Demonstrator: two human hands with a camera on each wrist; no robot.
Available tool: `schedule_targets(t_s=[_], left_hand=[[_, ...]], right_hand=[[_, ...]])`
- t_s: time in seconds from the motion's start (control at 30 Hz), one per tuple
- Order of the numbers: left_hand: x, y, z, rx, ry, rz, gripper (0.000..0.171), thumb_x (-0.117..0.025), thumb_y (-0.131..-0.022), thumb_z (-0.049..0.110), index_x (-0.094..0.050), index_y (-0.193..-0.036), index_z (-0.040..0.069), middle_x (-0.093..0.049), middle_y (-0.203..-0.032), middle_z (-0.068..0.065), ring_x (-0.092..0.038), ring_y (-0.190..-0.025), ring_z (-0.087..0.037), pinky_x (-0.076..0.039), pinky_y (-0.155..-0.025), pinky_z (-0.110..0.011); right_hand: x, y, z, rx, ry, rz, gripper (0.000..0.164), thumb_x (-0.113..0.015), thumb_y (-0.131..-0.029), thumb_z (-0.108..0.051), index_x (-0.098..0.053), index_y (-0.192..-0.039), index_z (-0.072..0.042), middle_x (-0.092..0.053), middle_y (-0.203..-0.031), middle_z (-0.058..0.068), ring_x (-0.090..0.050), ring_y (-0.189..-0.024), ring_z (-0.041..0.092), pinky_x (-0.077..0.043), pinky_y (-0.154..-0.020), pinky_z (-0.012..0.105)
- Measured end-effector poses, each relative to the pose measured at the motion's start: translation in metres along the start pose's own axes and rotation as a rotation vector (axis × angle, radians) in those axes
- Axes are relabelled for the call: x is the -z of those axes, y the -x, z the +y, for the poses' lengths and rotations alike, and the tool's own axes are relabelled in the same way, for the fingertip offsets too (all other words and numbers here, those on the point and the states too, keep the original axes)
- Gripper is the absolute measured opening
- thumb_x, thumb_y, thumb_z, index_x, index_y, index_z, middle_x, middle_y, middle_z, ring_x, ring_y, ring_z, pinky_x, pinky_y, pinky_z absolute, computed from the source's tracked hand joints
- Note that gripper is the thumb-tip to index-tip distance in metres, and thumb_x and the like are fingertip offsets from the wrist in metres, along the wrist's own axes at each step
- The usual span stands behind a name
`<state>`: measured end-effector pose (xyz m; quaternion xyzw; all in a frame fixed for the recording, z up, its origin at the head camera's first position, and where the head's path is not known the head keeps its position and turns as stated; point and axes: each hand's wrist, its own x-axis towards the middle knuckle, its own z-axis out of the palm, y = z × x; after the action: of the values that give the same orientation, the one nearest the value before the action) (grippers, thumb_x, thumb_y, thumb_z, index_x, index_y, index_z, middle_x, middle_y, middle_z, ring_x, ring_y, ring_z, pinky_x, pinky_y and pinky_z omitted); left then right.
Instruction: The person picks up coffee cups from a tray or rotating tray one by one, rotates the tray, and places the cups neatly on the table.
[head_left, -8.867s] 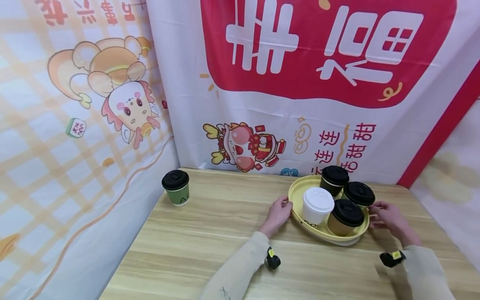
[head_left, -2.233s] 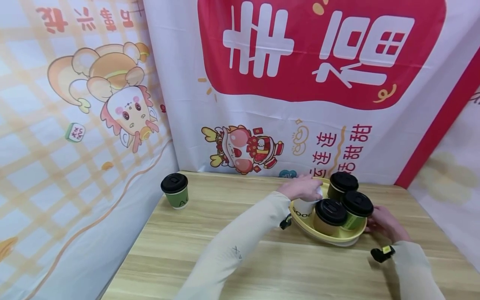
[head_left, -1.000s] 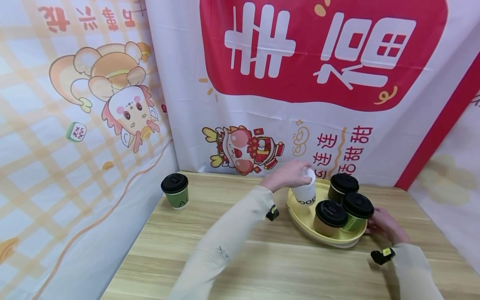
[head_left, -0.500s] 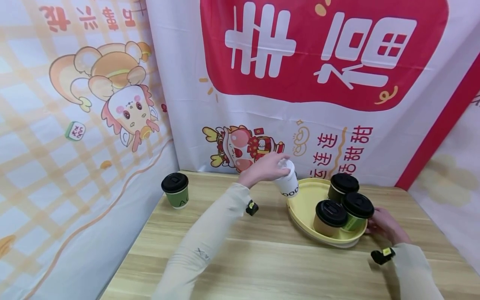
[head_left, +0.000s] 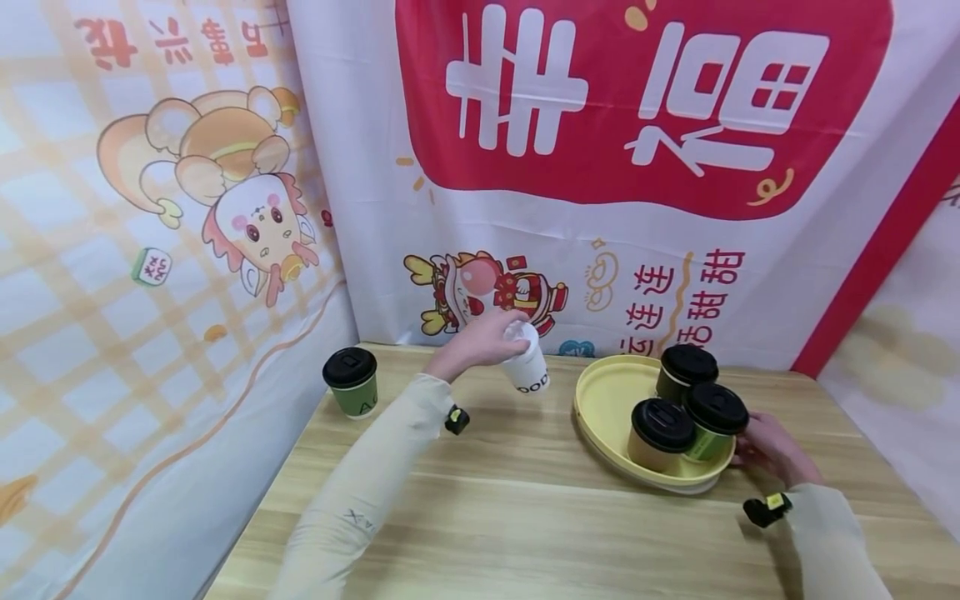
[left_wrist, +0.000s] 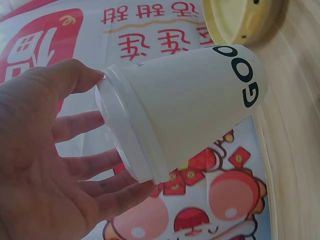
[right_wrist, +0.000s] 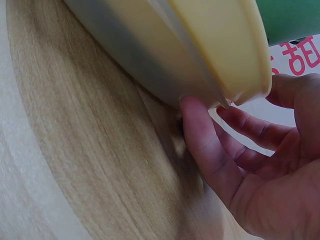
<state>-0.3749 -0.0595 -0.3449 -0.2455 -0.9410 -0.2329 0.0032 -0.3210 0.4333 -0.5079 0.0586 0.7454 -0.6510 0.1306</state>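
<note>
My left hand (head_left: 480,342) holds a white paper cup (head_left: 527,367) by its lid, between thumb and fingers. The cup is tilted in the air over the table, left of a round yellow tray (head_left: 611,392). In the left wrist view, the white lid (left_wrist: 131,125) lies within my fingertips, and black letters mark the cup (left_wrist: 195,100). At the tray's right edge is my right hand (head_left: 772,450); in the right wrist view its thumb and fingers pinch the rim (right_wrist: 225,45). A black cup (head_left: 682,375), a green cup (head_left: 712,429) and a brown cup (head_left: 656,442), all black-lidded, stand on the tray.
Another green paper cup (head_left: 352,383) with a black lid stands at the table's back left corner. A printed cloth (head_left: 600,225) hangs behind the wooden table (head_left: 540,533), with another cloth (head_left: 187,333) on the left.
The cups have shifted round on the tray since the oldest frame. My left hand has left the rim, lifted the white cup off the tray and carried it left. My right hand stays at the rim.
</note>
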Motion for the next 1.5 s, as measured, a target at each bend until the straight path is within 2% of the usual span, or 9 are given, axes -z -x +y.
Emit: schedule_targets(t_s=[0.3, 0.53, 0.73, 0.83, 1.0, 1.13, 1.3, 1.4, 1.5], left_hand=[[0.008, 0.023, -0.042, 0.056, -0.074, 0.012, 0.050, -0.061, -0.083, 0.041, -0.052, -0.130, 0.027, -0.054, -0.125, -0.003, -0.049, -0.109, -0.020, -0.049, -0.082, -0.041], [0.014, 0.043, -0.068, 0.080, -0.131, -0.013, 0.052, -0.060, -0.085, 0.039, -0.051, -0.132, 0.020, -0.052, -0.129, -0.007, -0.047, -0.117, -0.024, -0.045, -0.091, -0.044], [0.017, 0.055, -0.087, 0.088, -0.123, -0.038, 0.049, -0.060, -0.085, 0.037, -0.052, -0.129, 0.017, -0.050, -0.127, -0.011, -0.049, -0.110, -0.026, -0.047, -0.085, -0.043], [0.019, 0.062, -0.096, 0.102, -0.149, -0.033, 0.050, -0.060, -0.084, 0.037, -0.052, -0.129, 0.017, -0.050, -0.125, -0.013, -0.049, -0.108, -0.027, -0.046, -0.085, -0.044], [0.017, 0.068, -0.103, 0.083, -0.206, -0.035, 0.052, -0.060, -0.083, 0.036, -0.052, -0.130, 0.014, -0.051, -0.126, -0.016, -0.049, -0.110, -0.029, -0.045, -0.087, -0.045], [0.016, 0.071, -0.105, 0.069, -0.200, -0.043, 0.051, -0.061, -0.084, 0.034, -0.053, -0.129, 0.012, -0.050, -0.127, -0.017, -0.048, -0.111, -0.029, -0.046, -0.088, -0.045], [0.017, 0.074, -0.110, 0.057, -0.215, -0.027, 0.047, -0.061, -0.084, 0.030, -0.055, -0.126, 0.010, -0.051, -0.125, -0.017, -0.049, -0.111, -0.029, -0.045, -0.088, -0.046], [0.018, 0.076, -0.114, 0.063, -0.233, -0.029, 0.047, -0.060, -0.084, 0.029, -0.055, -0.126, 0.009, -0.051, -0.125, -0.017, -0.049, -0.111, -0.031, -0.044, -0.089, -0.046], [0.019, 0.078, -0.118, 0.106, -0.232, -0.046, 0.047, -0.060, -0.085, 0.030, -0.054, -0.127, 0.010, -0.049, -0.129, -0.018, -0.048, -0.113, -0.032, -0.044, -0.090, -0.047]], right_hand=[[-0.002, -0.001, -0.001, -0.006, -0.008, -0.014, 0.014, -0.044, -0.094, -0.013, -0.056, -0.086, -0.015, -0.057, -0.067, -0.003, -0.059, -0.063, 0.011, -0.055, -0.064, 0.036], [-0.001, 0.001, 0.001, 0.002, -0.012, -0.002, 0.012, -0.044, -0.095, -0.016, -0.054, -0.089, -0.015, -0.055, -0.067, -0.004, -0.056, -0.062, 0.010, -0.055, -0.063, 0.035], [-0.001, 0.000, 0.001, -0.002, -0.010, 0.000, 0.012, -0.043, -0.096, -0.016, -0.054, -0.090, -0.013, -0.054, -0.064, -0.004, -0.056, -0.061, 0.011, -0.055, -0.062, 0.035], [-0.003, -0.004, -0.003, 0.005, 0.006, -0.006, 0.013, -0.043, -0.096, -0.016, -0.054, -0.088, -0.014, -0.053, -0.062, -0.005, -0.056, -0.059, 0.011, -0.054, -0.061, 0.035], [-0.001, -0.003, -0.001, 0.004, 0.008, -0.007, 0.015, -0.043, -0.094, -0.012, -0.053, -0.082, -0.015, -0.049, -0.059, -0.005, -0.053, -0.055, 0.011, -0.053, -0.058, 0.034], [0.001, -0.002, 0.005, 0.001, -0.021, -0.012, 0.017, -0.043, -0.091, -0.009, -0.052, -0.078, -0.014, -0.048, -0.059, -0.004, -0.052, -0.055, 0.012, -0.053, -0.057, 0.034], [0.000, -0.004, 0.007, 0.009, -0.025, -0.016, 0.014, -0.042, -0.093, -0.011, -0.052, -0.084, -0.014, -0.051, -0.060, -0.005, -0.055, -0.057, 0.011, -0.054, -0.059, 0.035], [-0.001, -0.004, 0.005, 0.014, -0.020, -0.007, 0.012, -0.043, -0.093, -0.012, -0.051, -0.085, -0.013, -0.050, -0.059, -0.006, -0.054, -0.056, 0.010, -0.054, -0.059, 0.034], [-0.001, -0.004, 0.003, 0.018, -0.009, -0.017, 0.013, -0.043, -0.093, -0.011, -0.051, -0.083, -0.013, -0.050, -0.061, -0.005, -0.054, -0.057, 0.010, -0.054, -0.059, 0.035]])
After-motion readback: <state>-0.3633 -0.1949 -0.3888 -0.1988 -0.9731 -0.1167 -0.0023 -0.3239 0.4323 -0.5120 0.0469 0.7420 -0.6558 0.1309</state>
